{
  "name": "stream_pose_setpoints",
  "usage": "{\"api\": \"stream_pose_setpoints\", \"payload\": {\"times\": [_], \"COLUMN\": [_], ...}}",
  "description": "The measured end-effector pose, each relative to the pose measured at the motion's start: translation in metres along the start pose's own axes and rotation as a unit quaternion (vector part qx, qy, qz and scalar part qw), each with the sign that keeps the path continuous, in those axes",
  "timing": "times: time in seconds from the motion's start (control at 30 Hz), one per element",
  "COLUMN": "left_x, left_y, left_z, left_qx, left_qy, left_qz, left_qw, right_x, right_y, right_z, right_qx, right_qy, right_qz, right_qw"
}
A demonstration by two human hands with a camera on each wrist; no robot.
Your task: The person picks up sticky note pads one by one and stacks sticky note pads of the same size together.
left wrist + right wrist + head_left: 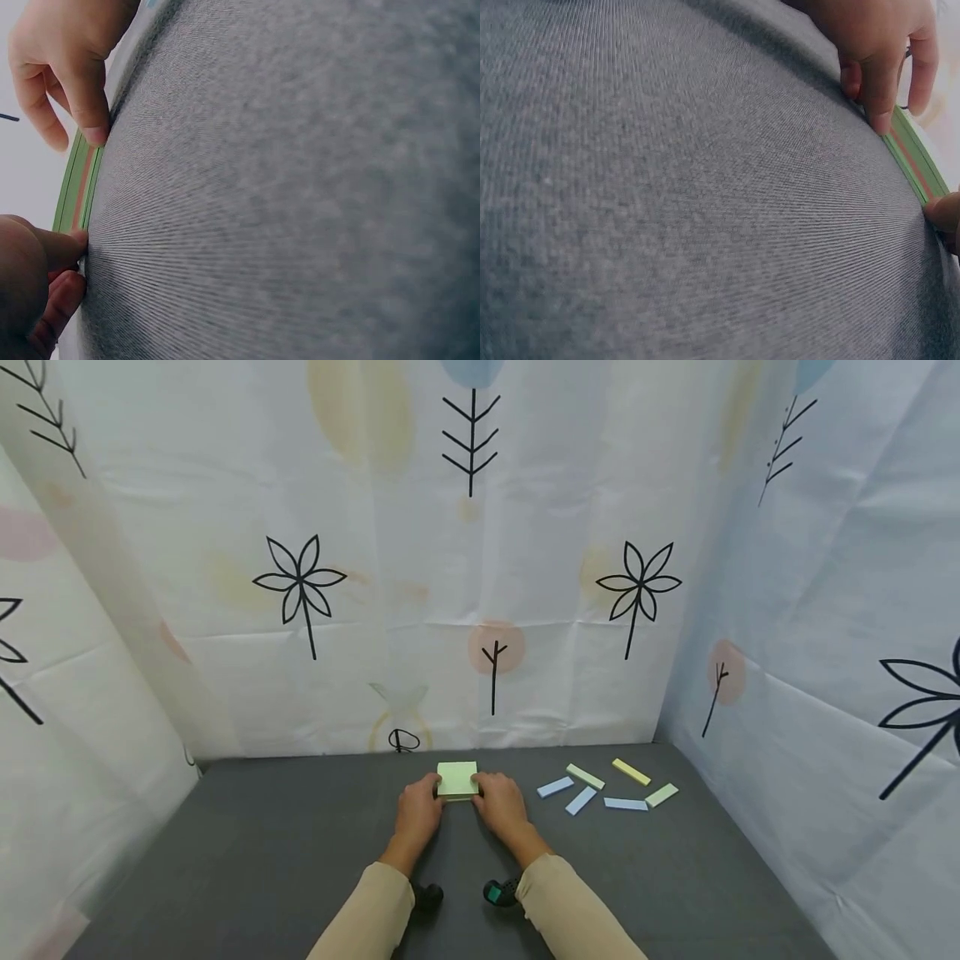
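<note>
A light green square stack (457, 779) sits near the back of the dark table, between both hands. Its side shows thin green layers with a reddish band in the left wrist view. My left hand (417, 817) grips its left side, and my right hand (504, 812) holds the right side. In the right wrist view, the thumb and fingers of the left hand (881, 45) meet the stack's edge (913, 156). The undersides of both hands are partly hidden in the head view. Whether the stack touches the table, I cannot tell.
Right of the stack lie several small flat strips: blue ones (626, 805), green ones (585, 777) and a yellow one (632, 772). Patterned white cloth (540, 568) walls in the dark grey table (285, 852) at the back and sides. Black devices (427, 897) hang under the wrists.
</note>
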State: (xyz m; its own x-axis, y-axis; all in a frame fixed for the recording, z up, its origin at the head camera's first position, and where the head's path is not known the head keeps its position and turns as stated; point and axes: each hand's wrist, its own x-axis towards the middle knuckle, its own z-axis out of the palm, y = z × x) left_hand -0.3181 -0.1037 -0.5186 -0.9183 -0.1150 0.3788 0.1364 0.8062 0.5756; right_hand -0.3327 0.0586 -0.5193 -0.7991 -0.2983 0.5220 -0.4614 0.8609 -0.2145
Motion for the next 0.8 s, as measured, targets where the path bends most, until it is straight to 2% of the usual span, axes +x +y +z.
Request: {"api": "stream_pose_setpoints", "payload": {"times": [0.27, 0.43, 0.67, 0.8], "left_x": [0.0028, 0.0021, 0.0010, 0.0003], "left_y": [-0.0007, -0.0035, -0.0057, -0.0084], "left_z": [-0.0018, -0.0015, -0.0027, -0.0020], "left_qx": [0.008, 0.007, 0.026, 0.020], "left_qy": [-0.012, -0.005, -0.001, -0.002], "left_qz": [-0.001, 0.020, 0.054, 0.049], "left_qw": [0.9999, 0.9998, 0.9982, 0.9986], "right_x": [0.0007, -0.0022, 0.0007, 0.0009], "right_y": [0.0003, 0.0013, 0.0053, 0.0051], "right_z": [0.0034, 0.0019, 0.0044, 0.0030], "right_qx": [-0.001, 0.022, 0.042, 0.044], "right_qy": [0.035, 0.063, 0.011, 0.012], "right_qz": [-0.016, -0.030, 0.012, 0.011], "right_qw": [0.999, 0.997, 0.999, 0.999]}}
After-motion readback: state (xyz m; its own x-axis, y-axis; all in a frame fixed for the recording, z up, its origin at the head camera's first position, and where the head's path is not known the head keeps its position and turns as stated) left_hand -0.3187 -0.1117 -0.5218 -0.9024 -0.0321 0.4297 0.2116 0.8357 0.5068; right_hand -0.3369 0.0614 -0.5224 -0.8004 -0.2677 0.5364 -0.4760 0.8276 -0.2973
